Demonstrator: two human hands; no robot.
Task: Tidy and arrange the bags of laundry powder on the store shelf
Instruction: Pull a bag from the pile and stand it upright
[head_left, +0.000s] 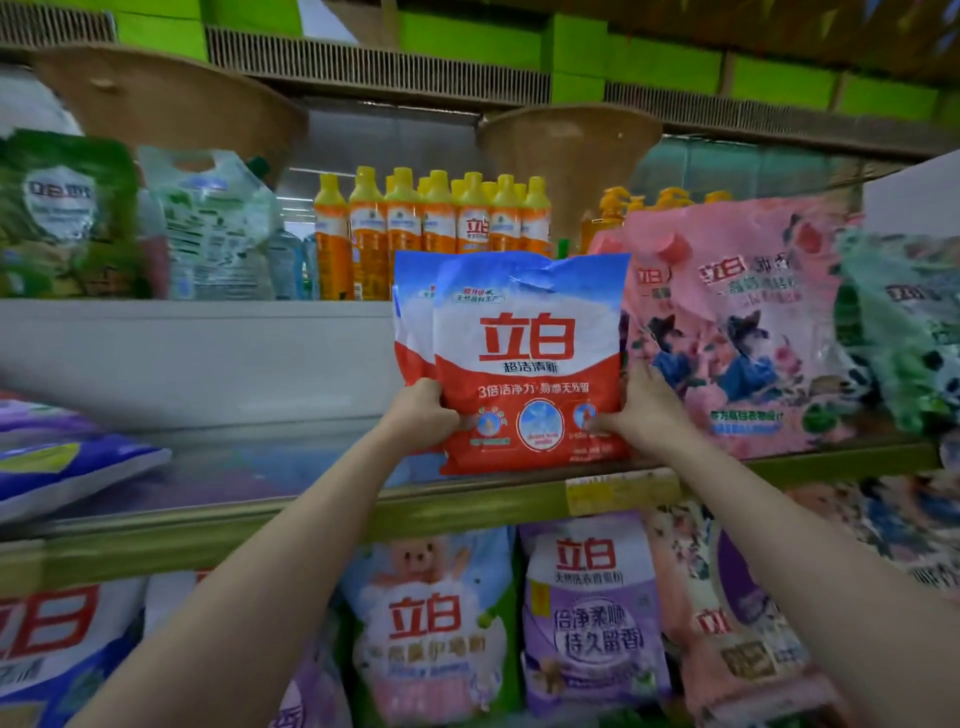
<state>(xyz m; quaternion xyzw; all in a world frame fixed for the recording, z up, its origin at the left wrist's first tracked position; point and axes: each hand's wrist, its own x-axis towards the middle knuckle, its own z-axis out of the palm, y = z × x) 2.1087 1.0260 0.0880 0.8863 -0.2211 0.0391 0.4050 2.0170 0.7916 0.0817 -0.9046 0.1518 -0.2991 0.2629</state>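
Observation:
A red, white and blue bag of laundry powder stands upright on the middle shelf, with a second matching bag right behind it on the left. My left hand grips the front bag's lower left edge. My right hand grips its lower right edge, thumb on the front face. Pink flowered bags stand directly to the right, touching it.
Orange bottles with yellow caps stand behind. Green and clear pouches sit at upper left. A blue and purple bag lies flat at the shelf's left. Purple and pink bags fill the shelf below.

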